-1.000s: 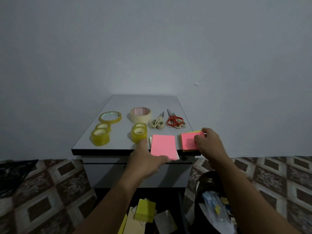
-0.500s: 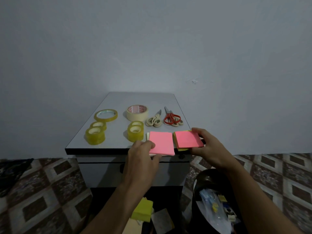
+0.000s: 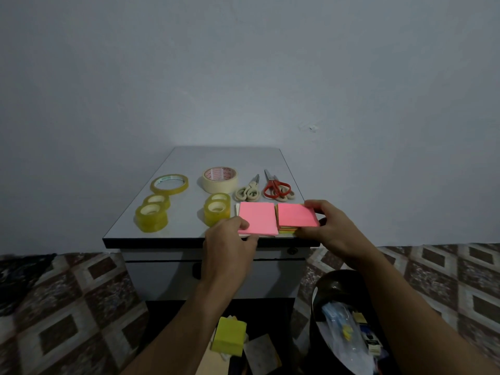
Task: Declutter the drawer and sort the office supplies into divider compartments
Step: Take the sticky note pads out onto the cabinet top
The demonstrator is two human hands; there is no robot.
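Nearest, at the lower edge, a yellow note block and some loose sheets are seen in a dark opening under the cabinet. This opening is judged to be the open drawer, and these things are not yet taken out. Just to the right of it, a black bin with a plastic bag inside is standing on the floor. No divider compartments can be seen, so the sorting into them seems not yet begun.

On the worktop the supplies are already laid out by kind. At the near edge the left pink pad and the right pink stack are placed just beside each other. Behind them two piles of clear tape rolls are found. Farthest are a thin tape roll, a masking tape roll, beige scissors and red scissors. The task is judged to be about half done.

Both forearms are stretched forward. The left hand is closed on the near left corner of the left pink pad, with the thumb on top. The right hand is clamped on the right pink stack, with the thumb at its near edge and the fingers curled over its far right corner. Whether the stack is lifted cannot be told.
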